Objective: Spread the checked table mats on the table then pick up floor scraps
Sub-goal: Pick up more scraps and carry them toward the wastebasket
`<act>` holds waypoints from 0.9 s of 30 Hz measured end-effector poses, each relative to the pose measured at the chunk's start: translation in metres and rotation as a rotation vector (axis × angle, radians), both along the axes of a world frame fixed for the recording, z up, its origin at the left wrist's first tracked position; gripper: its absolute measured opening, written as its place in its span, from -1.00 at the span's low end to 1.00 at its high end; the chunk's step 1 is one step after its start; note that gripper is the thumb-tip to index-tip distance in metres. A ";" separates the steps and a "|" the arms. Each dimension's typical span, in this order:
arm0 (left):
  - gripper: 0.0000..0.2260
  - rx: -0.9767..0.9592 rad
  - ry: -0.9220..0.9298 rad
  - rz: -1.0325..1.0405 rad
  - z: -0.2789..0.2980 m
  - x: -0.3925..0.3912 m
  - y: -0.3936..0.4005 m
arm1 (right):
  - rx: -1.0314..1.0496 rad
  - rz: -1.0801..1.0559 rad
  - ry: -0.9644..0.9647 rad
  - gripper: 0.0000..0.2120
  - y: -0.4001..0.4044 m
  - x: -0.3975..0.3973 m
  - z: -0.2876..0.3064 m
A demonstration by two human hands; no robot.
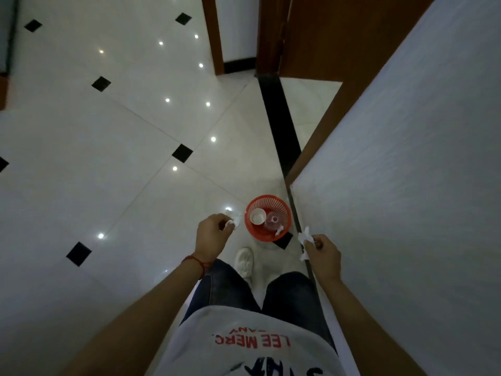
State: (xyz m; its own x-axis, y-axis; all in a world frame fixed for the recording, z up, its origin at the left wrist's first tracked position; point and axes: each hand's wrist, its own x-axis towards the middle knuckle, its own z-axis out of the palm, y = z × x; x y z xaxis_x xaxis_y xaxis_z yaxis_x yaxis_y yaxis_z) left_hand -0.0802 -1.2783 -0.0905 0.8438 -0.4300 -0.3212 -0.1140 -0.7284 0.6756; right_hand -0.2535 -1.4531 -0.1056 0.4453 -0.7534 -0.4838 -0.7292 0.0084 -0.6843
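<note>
Home hallway, glossy white floor tiles [81, 164] w/ black diamond insets, wooden door frames [214, 36], red waste basket [267, 217] stood by wall [420, 158].

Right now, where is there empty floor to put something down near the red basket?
The white tiled floor left of the red basket is bare and wide. It is crowded right of the basket, where the wall stands close. Just below it is a white shoe. The left hand and right hand each hold paper scraps.

Basket [267, 218] on the floor [108, 147], close beside the wall [406, 185] on its right. Cup [257, 216] and scrap [279, 230] inside the basket. Shoe [244, 260] just behind the basket.
</note>
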 end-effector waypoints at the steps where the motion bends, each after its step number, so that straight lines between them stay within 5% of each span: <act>1: -0.87 0.004 0.014 -0.008 -0.005 0.004 -0.010 | 0.009 0.006 0.002 -0.94 -0.003 0.006 -0.003; 6: -0.87 0.086 0.128 0.028 -0.059 0.013 -0.048 | 0.044 0.034 0.065 -0.81 -0.019 0.032 -0.043; 12: -0.85 0.191 0.267 0.073 -0.148 0.010 -0.078 | 0.107 0.049 0.169 -0.95 -0.039 0.063 -0.125; 16: -0.83 0.228 0.335 0.110 -0.200 0.009 -0.098 | 0.165 0.028 0.225 -0.86 -0.046 0.078 -0.185; 27: -0.80 0.207 0.522 0.309 -0.281 0.020 -0.133 | 0.245 -0.035 0.270 -0.78 -0.059 0.103 -0.274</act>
